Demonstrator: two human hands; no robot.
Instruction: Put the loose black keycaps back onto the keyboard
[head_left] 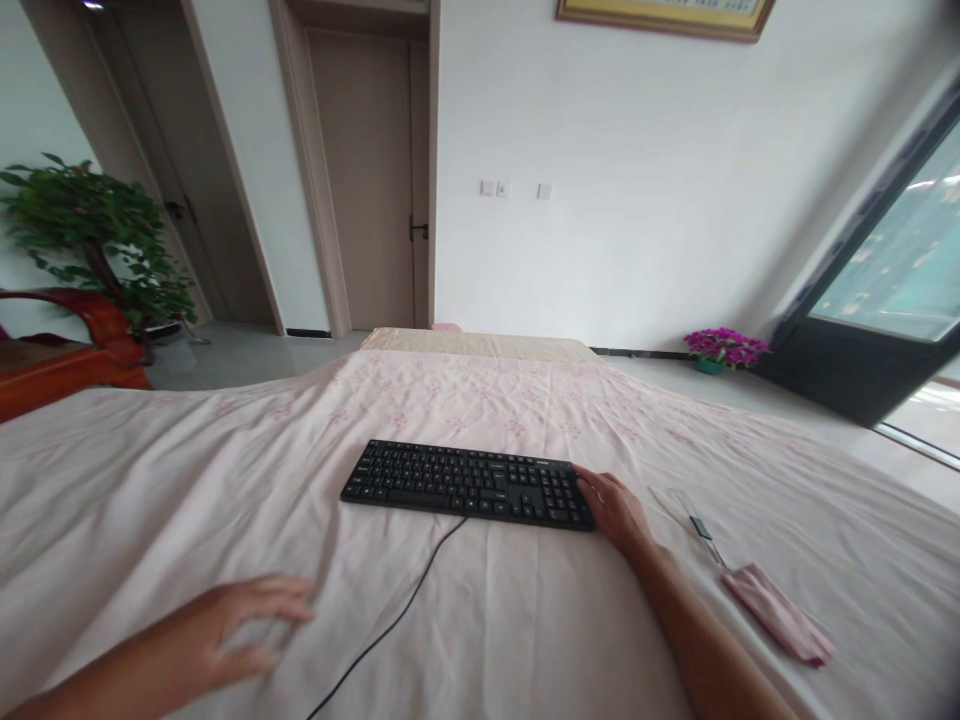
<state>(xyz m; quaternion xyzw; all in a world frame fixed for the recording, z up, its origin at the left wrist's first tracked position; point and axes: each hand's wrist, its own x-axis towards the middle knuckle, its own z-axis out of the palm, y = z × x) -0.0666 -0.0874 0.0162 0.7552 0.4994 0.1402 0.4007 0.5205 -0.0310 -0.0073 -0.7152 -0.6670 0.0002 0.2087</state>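
A black keyboard (469,483) lies on a table covered with a pale pink flowered cloth (525,400). Its black cable (390,625) runs from its front edge toward me. My right hand (615,508) rests at the keyboard's right end, fingers curled against its edge and touching it. My left hand (247,625) hovers low over the cloth at the near left, fingers stretched out and slightly blurred, holding nothing.
A folded pink cloth (780,612) and a thin tool with a dark tip (701,525) lie to the right of my right arm. Beyond the table are doors, a potted plant (90,235), a red wooden chair (67,350) and purple flowers (724,348) by a window.
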